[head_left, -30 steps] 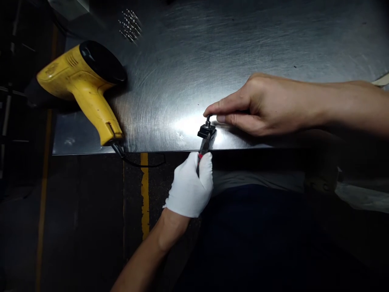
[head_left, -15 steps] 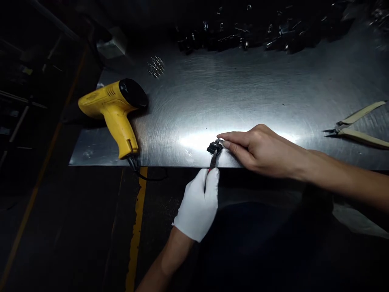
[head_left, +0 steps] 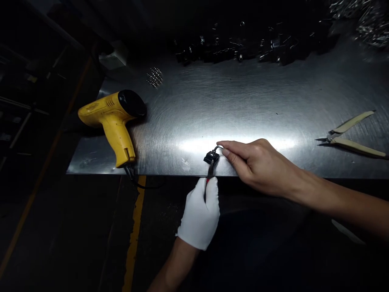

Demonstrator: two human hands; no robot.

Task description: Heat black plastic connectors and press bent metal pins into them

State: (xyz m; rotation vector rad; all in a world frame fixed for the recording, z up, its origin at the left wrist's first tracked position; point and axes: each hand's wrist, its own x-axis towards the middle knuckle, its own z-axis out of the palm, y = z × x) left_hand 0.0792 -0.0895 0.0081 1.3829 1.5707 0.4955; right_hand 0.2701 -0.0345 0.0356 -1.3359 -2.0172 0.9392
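Observation:
White-gloved, my left hand (head_left: 200,211) is closed round a red-handled tool (head_left: 210,173) at the front edge of the metal table. The tool's dark jaws reach a small black part (head_left: 210,157) just above that edge. My bare right hand (head_left: 261,166) comes in from the right, thumb and forefinger pinching a thin curved metal piece (head_left: 218,147). The piece's other end meets the top of the black part. Exactly how the jaws grip the part is too small to tell.
A yellow heat gun (head_left: 114,121) lies at the left of the metal table (head_left: 188,101), near small metal pins (head_left: 154,77). Pale-handled pliers (head_left: 349,136) rest open at the right. Dark parts (head_left: 243,48) line the back; shiny metal pieces (head_left: 373,28) are heaped back right.
The whole view has shifted, so the table and its items sit lower. More of the curved metal piece shows between my right fingertips and the black part.

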